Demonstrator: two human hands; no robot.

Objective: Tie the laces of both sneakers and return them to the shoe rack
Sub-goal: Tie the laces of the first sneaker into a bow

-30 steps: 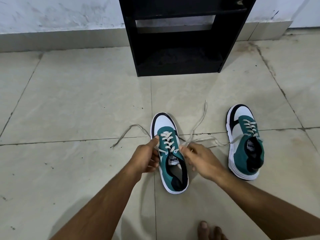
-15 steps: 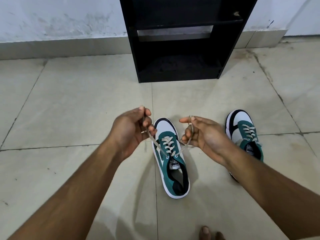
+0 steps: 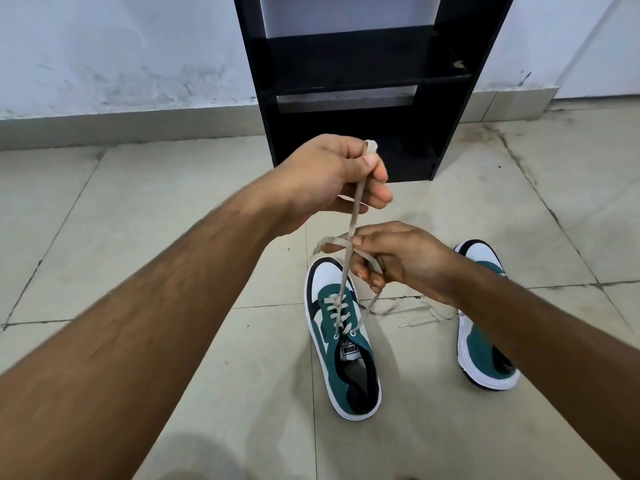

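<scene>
A teal, white and black sneaker [image 3: 349,368] lies on the tiled floor at centre, toe pointing away. Its beige laces [image 3: 348,258] are pulled up taut from the top eyelets. My left hand [image 3: 332,178] is raised above the shoe, gripping one lace end. My right hand [image 3: 391,258] is lower, just above the toe, pinching the other lace where the two cross. The second sneaker [image 3: 485,348] lies to the right, partly hidden by my right forearm, its laces loose on the floor.
A black shoe rack [image 3: 360,81] with open shelves stands against the white wall straight ahead. Beige floor tiles [image 3: 138,237] spread out to the left and right of the shoes.
Both hands lifted the laces from the shoe. My left hand rose high and moved right; my right hand came across so that the laces now cross. The camera tilted upward.
</scene>
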